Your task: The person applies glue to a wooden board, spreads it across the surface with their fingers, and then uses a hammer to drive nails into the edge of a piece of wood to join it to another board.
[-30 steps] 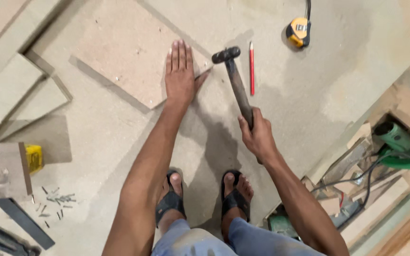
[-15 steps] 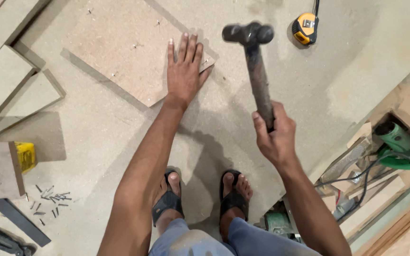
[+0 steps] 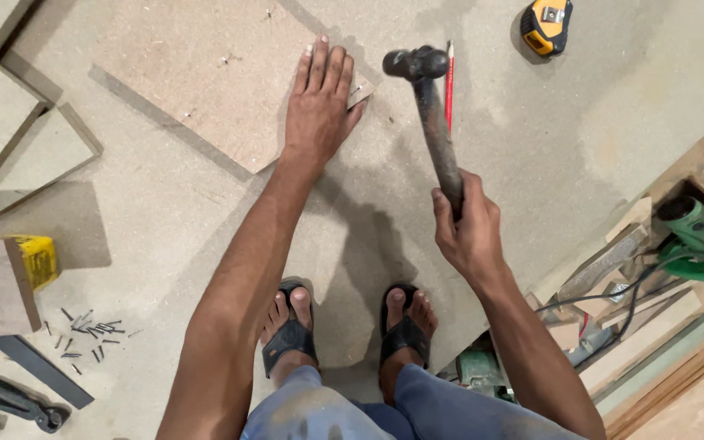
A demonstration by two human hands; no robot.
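Particleboard offcut upper centre of frame, flat on the floor sheet; left hand spread, pressing its corner to pin it — right hand fisted low on hammer handle; red pencil just beside.

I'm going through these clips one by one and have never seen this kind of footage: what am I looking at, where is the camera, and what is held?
No machine here: a person works with bare hands, filmed by a camera on their head looking down. The left hand lies flat on a small board resting on a larger sheet on the floor. The right hand grips a hammer by its handle. Nearby lie a red pencil, a yellow tape measure, loose nails and a green power tool.
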